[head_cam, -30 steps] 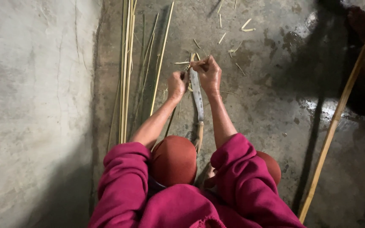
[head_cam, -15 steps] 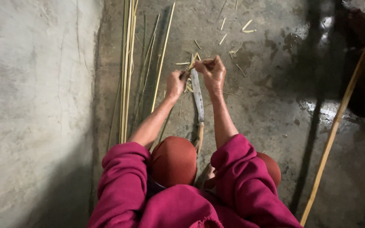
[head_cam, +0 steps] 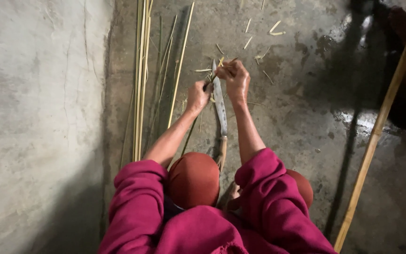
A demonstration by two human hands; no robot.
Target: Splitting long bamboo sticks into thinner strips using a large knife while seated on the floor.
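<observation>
A long knife (head_cam: 220, 109) lies blade-forward between my knees, its wooden handle (head_cam: 222, 153) near my foot. Both hands meet at the blade's tip. My left hand (head_cam: 197, 97) is closed on one end of a thin bamboo sliver (head_cam: 221, 61) just left of the blade. My right hand (head_cam: 235, 80) pinches the sliver's other end on the right side, so it crosses the blade. Magenta sleeves cover both arms down to the elbows.
Several long split bamboo strips (head_cam: 140, 80) lie along the floor beside a concrete wall (head_cam: 38, 117) on the left. A thick bamboo pole (head_cam: 377, 134) runs diagonally at the right. Small bamboo chips (head_cam: 274, 29) litter the damp concrete floor ahead.
Both hands stay at the knife tip; my right hand has shifted only slightly along the blade. The knife has not moved.
</observation>
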